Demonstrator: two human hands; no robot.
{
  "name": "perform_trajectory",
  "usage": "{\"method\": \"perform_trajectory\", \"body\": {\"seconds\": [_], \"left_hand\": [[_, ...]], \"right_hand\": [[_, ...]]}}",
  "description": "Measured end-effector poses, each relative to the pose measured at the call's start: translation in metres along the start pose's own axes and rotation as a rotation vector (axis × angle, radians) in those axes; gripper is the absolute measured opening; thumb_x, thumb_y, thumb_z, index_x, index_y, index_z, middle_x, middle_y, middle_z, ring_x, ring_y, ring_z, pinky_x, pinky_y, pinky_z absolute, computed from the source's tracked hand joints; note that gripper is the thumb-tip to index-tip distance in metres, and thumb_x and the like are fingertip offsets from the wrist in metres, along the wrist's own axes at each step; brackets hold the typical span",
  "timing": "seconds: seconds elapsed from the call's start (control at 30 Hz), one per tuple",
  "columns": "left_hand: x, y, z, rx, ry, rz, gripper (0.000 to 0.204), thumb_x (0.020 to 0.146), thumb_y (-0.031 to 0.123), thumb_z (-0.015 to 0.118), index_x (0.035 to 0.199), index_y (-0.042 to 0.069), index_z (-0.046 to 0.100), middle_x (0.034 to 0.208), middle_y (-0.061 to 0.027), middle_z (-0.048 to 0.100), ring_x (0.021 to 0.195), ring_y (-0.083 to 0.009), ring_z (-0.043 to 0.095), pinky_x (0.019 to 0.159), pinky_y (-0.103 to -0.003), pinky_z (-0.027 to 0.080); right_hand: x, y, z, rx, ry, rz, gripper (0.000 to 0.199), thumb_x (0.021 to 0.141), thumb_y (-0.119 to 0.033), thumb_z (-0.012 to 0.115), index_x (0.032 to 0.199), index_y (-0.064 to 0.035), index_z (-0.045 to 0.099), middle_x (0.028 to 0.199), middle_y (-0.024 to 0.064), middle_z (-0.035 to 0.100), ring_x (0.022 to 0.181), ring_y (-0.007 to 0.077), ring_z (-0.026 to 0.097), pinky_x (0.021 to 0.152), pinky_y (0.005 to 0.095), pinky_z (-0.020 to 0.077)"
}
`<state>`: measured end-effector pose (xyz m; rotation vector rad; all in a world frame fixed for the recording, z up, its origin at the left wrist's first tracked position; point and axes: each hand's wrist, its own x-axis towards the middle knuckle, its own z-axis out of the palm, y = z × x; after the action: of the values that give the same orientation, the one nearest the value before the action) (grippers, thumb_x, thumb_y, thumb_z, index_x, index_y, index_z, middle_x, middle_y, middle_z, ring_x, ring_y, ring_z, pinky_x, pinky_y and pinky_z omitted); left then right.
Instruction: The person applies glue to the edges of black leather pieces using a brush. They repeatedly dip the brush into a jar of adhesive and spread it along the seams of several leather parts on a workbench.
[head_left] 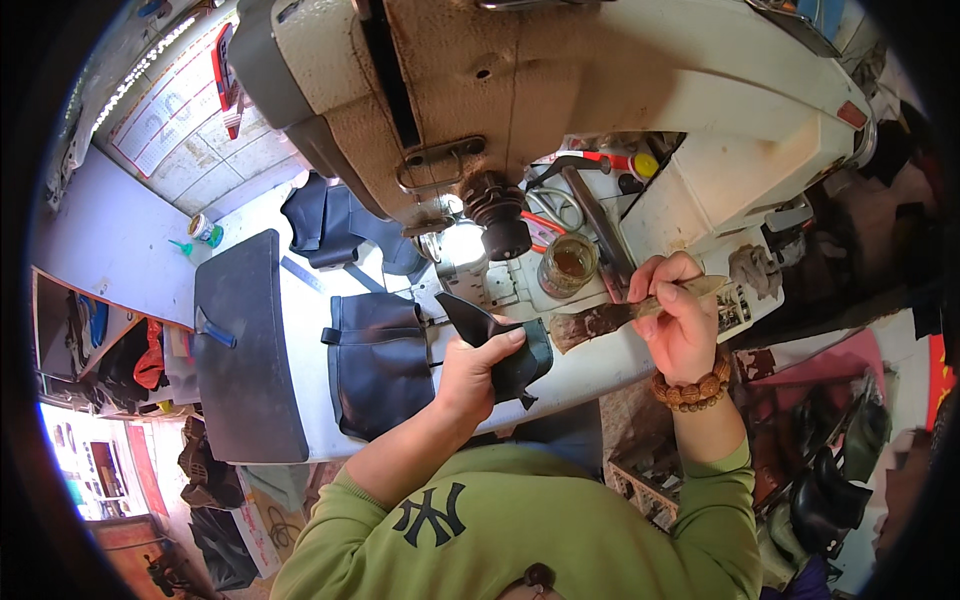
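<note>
My left hand (468,378) grips a folded black leather piece (524,368), thumb on top, above the front edge of the white table. Between the thumb and fingers of my right hand (682,325) is a brush (592,325), held by its light handle. The brush's brown, caked head points left, close to the leather piece but apart from it. Beyond the brush stands an open glass jar (568,265) with amber-brown contents. To the left of my left hand, a stitched black leather panel (378,362) lies on the table.
A large beige sewing machine (590,80) arches over the far side of the table. More black leather pieces (335,225) lie at the back left. A dark board (245,360) carries a blue-handled tool (215,330). Orange-handled pliers (540,232) rest behind the jar.
</note>
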<state>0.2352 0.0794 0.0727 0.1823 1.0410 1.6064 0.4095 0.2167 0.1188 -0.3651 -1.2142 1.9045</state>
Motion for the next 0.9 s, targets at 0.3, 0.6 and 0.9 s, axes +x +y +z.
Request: {"method": "perform_trajectory", "body": {"seconds": [0.3, 0.6, 0.9], "left_hand": [[-0.004, 0.0, 0.002, -0.009, -0.045, -0.003, 0.021, 0.075, 0.008, 0.068, 0.09, 0.001, 0.055, 0.076, -0.0091, 0.062, 0.063, -0.019, 0.063, 0.052, -0.031, 0.053], [-0.004, -0.005, -0.001, -0.017, -0.041, -0.005, 0.02, 0.075, 0.008, 0.068, 0.089, 0.001, 0.056, 0.076, -0.009, 0.063, 0.061, -0.0179, 0.063, 0.05, -0.03, 0.054], [-0.004, -0.008, -0.003, 0.007, -0.048, 0.013, 0.017, 0.076, 0.005, 0.068, 0.09, -0.001, 0.059, 0.078, -0.0082, 0.064, 0.067, -0.0168, 0.063, 0.062, -0.029, 0.054]], "right_hand": [[-0.01, -0.002, 0.012, -0.307, -0.075, -0.073, 0.002, 0.085, 0.0, 0.049, 0.083, -0.0004, 0.049, 0.086, 0.0144, 0.058, 0.054, 0.0073, 0.046, 0.051, 0.0221, 0.0411], [-0.01, -0.004, 0.016, -0.464, -0.09, -0.147, 0.003, 0.086, -0.001, 0.051, 0.084, 0.0003, 0.049, 0.085, 0.0132, 0.058, 0.053, 0.0055, 0.045, 0.052, 0.0207, 0.04], [-0.016, 0.0, 0.024, -0.376, -0.073, -0.123, 0.004, 0.085, 0.0, 0.051, 0.082, 0.0011, 0.05, 0.082, 0.0127, 0.058, 0.056, 0.0072, 0.048, 0.052, 0.0218, 0.0405]]}}
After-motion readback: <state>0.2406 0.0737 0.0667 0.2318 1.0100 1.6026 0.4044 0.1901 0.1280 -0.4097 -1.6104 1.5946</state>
